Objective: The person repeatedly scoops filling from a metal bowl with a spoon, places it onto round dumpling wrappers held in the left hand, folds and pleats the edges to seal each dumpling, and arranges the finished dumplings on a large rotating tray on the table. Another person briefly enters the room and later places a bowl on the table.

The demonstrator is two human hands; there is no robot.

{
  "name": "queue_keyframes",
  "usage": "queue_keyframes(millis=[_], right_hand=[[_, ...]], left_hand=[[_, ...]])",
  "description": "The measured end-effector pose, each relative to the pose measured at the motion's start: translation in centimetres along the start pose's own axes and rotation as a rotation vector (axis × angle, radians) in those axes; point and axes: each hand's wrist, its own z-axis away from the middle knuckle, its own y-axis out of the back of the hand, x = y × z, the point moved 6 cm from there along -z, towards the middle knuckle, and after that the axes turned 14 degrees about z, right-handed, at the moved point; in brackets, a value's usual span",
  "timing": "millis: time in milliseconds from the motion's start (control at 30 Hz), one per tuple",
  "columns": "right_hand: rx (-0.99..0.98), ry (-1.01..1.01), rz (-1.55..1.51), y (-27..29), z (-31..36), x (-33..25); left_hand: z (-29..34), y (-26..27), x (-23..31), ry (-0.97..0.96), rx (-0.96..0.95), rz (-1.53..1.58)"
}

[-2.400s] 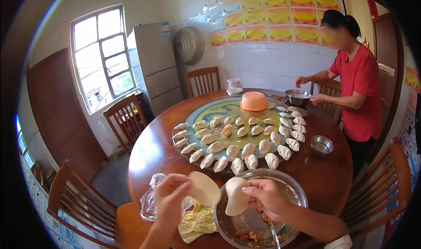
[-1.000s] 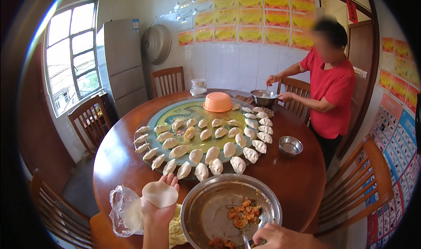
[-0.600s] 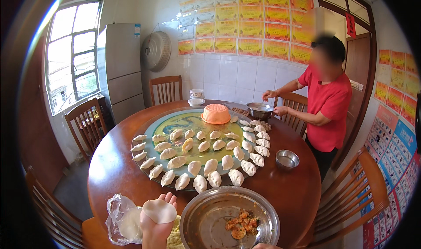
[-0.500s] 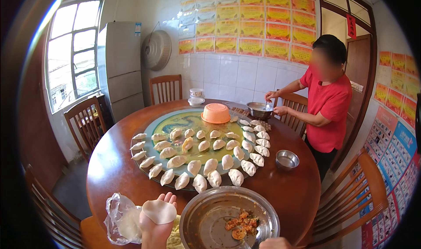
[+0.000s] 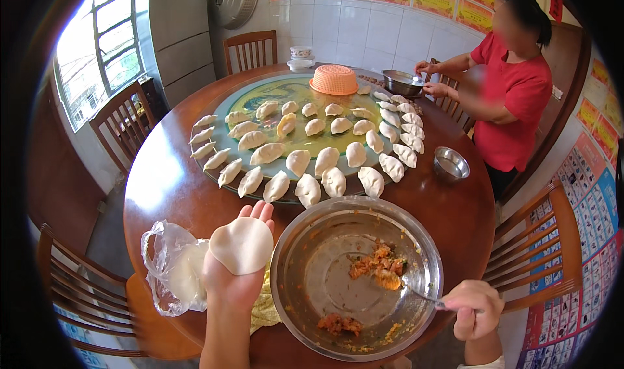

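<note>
A round white dumpling wrapper (image 5: pixel 242 245) rests across the upturned palm of my left hand (image 5: pixel 227 288), whose fingers are stretched out beneath it. My right hand (image 5: pixel 473 309) is closed around the handle of a metal spoon (image 5: pixel 424 296). The spoon's head reaches into a large steel bowl (image 5: pixel 331 255) and touches the orange-brown filling (image 5: pixel 378 265) there. A smaller clump of filling (image 5: pixel 339 324) lies at the bowl's near side. Left of my left hand sits a clear plastic bag (image 5: pixel 174 271) with pale wrappers or dough inside.
Folded dumplings (image 5: pixel 299 163) line the glass turntable (image 5: pixel 224 109) in curved rows. An orange basket (image 5: pixel 334 80) stands upside down behind them. At right is a small steel bowl (image 5: pixel 451 164). A person in red (image 5: pixel 513 86) works over another steel bowl (image 5: pixel 403 83). Wooden chairs (image 5: pixel 536 239) surround the table.
The view has tipped down and shows more of the big bowl. My right hand has come into view with the spoon at the filling. The wrapper still lies on my left palm.
</note>
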Motion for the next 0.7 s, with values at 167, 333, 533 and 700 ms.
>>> queue_keyframes(millis=[167,333,533,700], right_hand=[[-0.060,-0.254,-0.182,-0.8,0.7,0.2],[-0.174,-0.674,-0.374,-2.8,1.9,1.4],[-0.288,-0.909,-0.682,-5.9,1.5,3.6],[-0.312,-0.783,-0.776,-6.7,0.4,3.6]], left_hand=[[0.1,0.1,-1.5,0.031,-0.017,0.036],[0.1,0.8,-2.5,0.047,-0.022,0.000],[0.3,0.6,-2.7,0.012,-0.022,-0.092],[0.4,0.5,-2.9,0.049,-0.033,-0.060]])
